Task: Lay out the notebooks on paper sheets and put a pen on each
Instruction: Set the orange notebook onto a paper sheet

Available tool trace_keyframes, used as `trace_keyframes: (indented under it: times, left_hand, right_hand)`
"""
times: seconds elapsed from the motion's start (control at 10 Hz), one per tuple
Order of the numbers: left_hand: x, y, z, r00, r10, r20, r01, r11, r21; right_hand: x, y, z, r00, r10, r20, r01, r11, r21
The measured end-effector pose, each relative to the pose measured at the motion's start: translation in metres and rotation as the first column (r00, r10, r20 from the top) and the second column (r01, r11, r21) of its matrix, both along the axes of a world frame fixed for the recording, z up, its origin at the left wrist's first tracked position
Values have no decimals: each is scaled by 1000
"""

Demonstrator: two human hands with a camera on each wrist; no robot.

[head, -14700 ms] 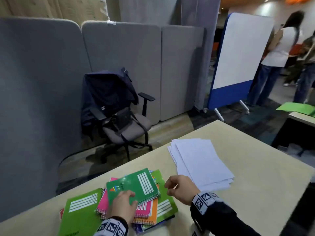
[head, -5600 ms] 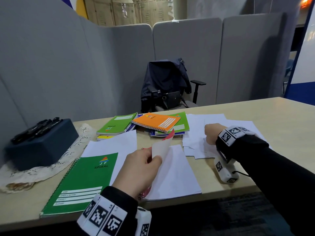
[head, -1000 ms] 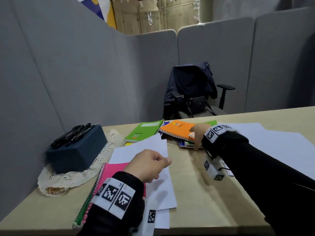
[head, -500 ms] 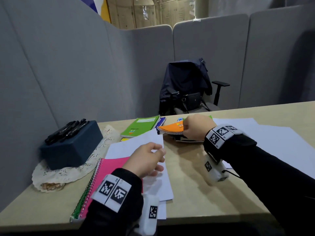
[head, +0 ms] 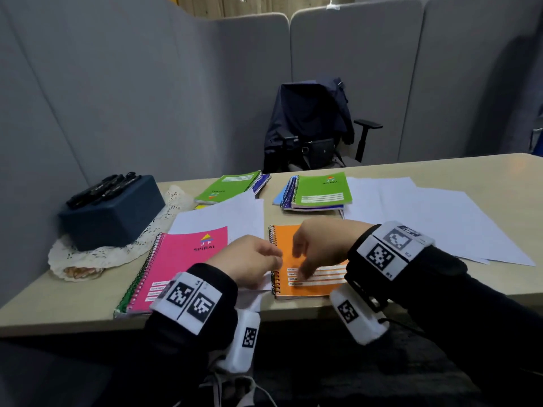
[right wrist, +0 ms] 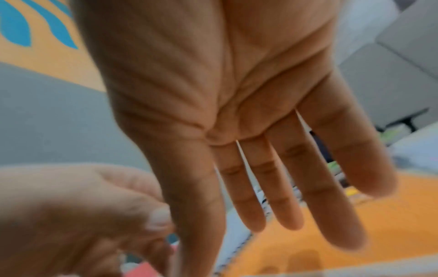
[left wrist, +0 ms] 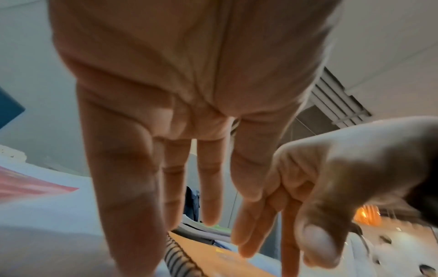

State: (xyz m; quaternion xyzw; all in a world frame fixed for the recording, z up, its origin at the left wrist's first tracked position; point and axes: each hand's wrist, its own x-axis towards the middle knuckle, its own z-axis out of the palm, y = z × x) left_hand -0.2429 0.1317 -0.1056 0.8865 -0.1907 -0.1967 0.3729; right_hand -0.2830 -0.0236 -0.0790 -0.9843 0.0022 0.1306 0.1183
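An orange spiral notebook (head: pixel 317 286) lies flat at the table's near edge, right of a white sheet (head: pixel 235 218). My right hand (head: pixel 302 259) hovers over its cover with straight fingers, holding nothing; the right wrist view shows the open palm (right wrist: pixel 272 187) above the orange cover (right wrist: pixel 355 243). My left hand (head: pixel 264 259) rests with straight fingers (left wrist: pixel 189 187) on the sheet beside the notebook's spiral (left wrist: pixel 180 262). A pink notebook (head: pixel 188 265) lies on that sheet, over a green one. Black pens (head: pixel 105 186) lie on a dark blue box (head: pixel 114 212).
Two piles topped by green notebooks (head: pixel 229 186) (head: pixel 323 189) sit at the back of the table. Loose white sheets (head: pixel 426 218) spread to the right. A lace doily (head: pixel 88 257) lies under the box. An office chair (head: pixel 311 127) with a jacket stands behind.
My right hand carried the orange notebook from the back pile to the near edge, laid it flat and let go. My left hand slid right to its spiral.
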Motion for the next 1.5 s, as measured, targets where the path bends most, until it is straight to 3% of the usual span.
trace_keyframes:
  times: [0.1, 0.2, 0.3, 0.4, 0.5, 0.7, 1.0, 1.3, 1.4, 1.5]
  left_hand:
    - [-21, -5, 3, 967, -171, 190, 127, 967, 221]
    - [-40, -14, 2, 936, -291, 199, 213, 916, 340]
    - [-48, -21, -3, 891, -367, 268, 203, 850, 487]
    - [-54, -26, -7, 850, -415, 325, 164, 794, 586]
    - [-56, -26, -11, 845, -407, 347, 180, 827, 532]
    - [-50, -21, -5, 887, -344, 309, 219, 901, 375]
    - [-47, -17, -7, 904, -247, 349, 202, 966, 160]
    - [-49, -16, -6, 922, -26, 385, 83, 988, -132]
    - [-49, -14, -7, 899, 68, 433, 27, 977, -211]
    - [-49, -10, -9, 878, 152, 454, -17, 957, -289]
  right_hand:
    - [-3, -17, -6, 998, -32, -54, 21, 979, -201]
    - [-5, -28, -9, 996, -31, -82, 17, 986, -169]
    - [2, -43, -5, 985, -163, 50, 167, 982, -86]
    - [11, -79, -5, 925, -325, 195, 357, 920, -159]
    - [23, -131, -11, 853, -480, 206, 516, 837, -183]
    - [14, -154, -16, 809, -587, 29, 578, 785, -222]
    - [10, -155, -21, 850, -526, -37, 510, 838, -196]
    - [1, -153, -18, 844, -504, 184, 532, 828, -176]
    - [-4, -155, -3, 797, -504, 333, 577, 799, -171]
    - [-10, -141, 23, 709, -522, 474, 597, 802, -10]
